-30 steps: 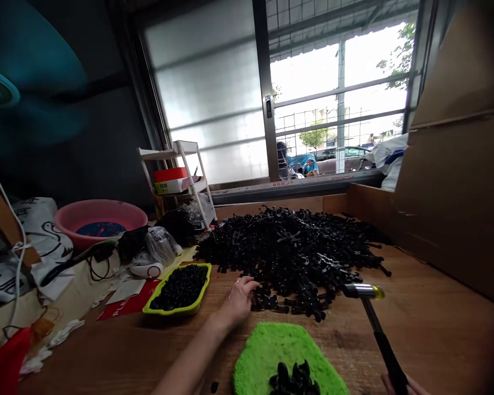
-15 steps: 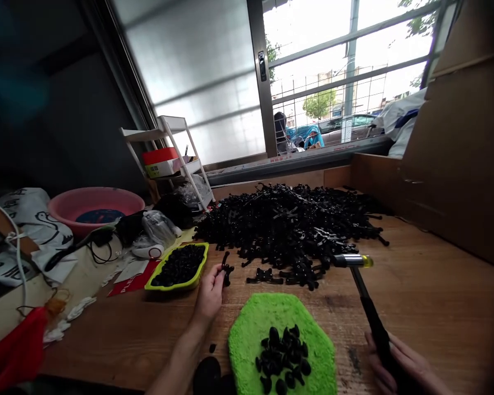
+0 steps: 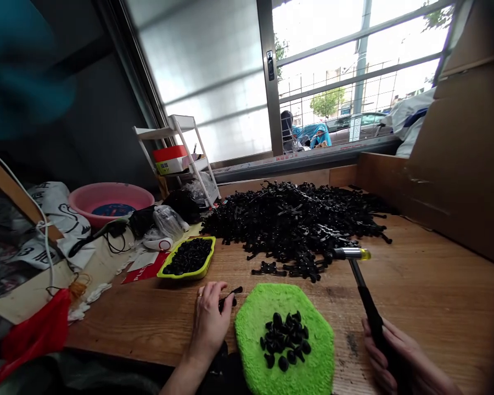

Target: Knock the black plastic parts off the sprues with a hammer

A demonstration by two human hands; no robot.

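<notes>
- Left hand point(image 3: 212, 315) pinches a small black piece point(image 3: 235, 291), just carried from the edge of the black pile point(image 3: 296, 219) to 10 o'clock of the green pad point(image 3: 267, 299), so it now sits near the loose studs point(image 3: 286, 337).
- Right hand point(image 3: 403, 343) grips a hammer point(image 3: 368, 302), 2 o'clock.
- Pile lies at 12 on the bench point(image 3: 415, 285), yellow tray point(image 3: 208, 264) at 10.
- Red card point(image 3: 150, 267) beyond: "PLE", remainder unreadable.

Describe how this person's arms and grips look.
The left grip is a gloveless hand with what looks like a finger ring. The right grip is gloveless too. Neither the left forearm nor the right forearm shows a sleeve or wristband.
</notes>
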